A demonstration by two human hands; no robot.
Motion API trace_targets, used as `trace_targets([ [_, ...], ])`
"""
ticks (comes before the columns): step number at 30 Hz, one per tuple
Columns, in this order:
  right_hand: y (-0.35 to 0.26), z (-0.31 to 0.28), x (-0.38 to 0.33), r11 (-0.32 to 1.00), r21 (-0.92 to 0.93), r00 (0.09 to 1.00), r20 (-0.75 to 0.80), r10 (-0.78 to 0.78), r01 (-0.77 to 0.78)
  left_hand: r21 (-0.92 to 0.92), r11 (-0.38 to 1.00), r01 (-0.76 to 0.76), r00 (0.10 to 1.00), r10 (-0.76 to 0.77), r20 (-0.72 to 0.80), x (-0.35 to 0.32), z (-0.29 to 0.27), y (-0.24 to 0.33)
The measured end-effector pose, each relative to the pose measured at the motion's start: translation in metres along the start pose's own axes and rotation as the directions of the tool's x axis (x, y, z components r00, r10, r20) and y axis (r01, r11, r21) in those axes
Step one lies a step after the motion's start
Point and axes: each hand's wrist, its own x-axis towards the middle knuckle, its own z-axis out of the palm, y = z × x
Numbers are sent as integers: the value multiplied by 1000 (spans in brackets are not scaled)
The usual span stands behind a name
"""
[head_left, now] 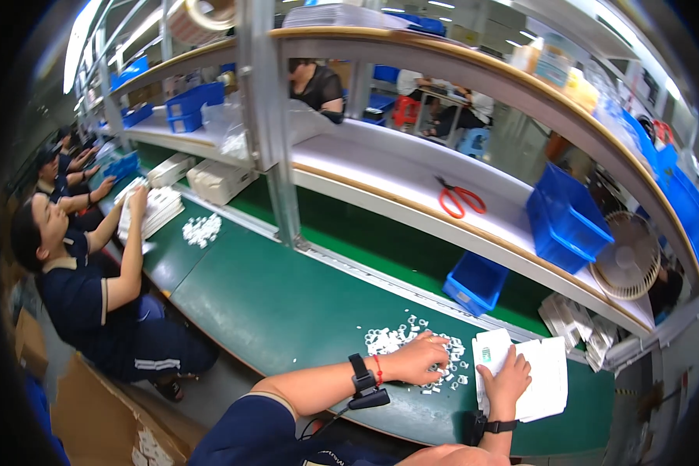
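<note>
A loose heap of small white plastic parts point(387, 340), some ring-shaped, is scattered on the green tabletop. My left hand point(417, 360) reaches into its right side, fingers bent together and pointing down; whatever they pinch is hidden. To the right lie flat white cartons or sheets point(547, 373), partly overlapping, one with a small green mark. My right hand point(506, 379) rests on them, palm down, with its fingers spread. A black band with a small device is on each wrist.
Behind the heap sits a blue bin point(476, 283) under the shelf. The shelf point(380, 167) holds red-handled scissors point(461, 200), another blue bin point(567, 217) and a round fan point(626, 255). A metal post point(281, 186) rises at the table's back edge. Co-workers point(78, 287) sit at left.
</note>
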Motion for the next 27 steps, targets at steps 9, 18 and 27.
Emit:
trace_targets([
  [9, 18, -2, 15, 973, 230, 983, -185, 21, 23, -97, 992, -75, 975, 53, -215, 1, -8, 4],
  [18, -23, -93, 23, 397, 839, 920, -389, -42, 373, -163, 984, -70, 929, 5, -370, 2, -11, -2],
  [27, -59, -23, 10, 7, 1000, 864, -10, -503, 15, -479, 876, 51, 836, -300, -459, -4, -42, 27],
])
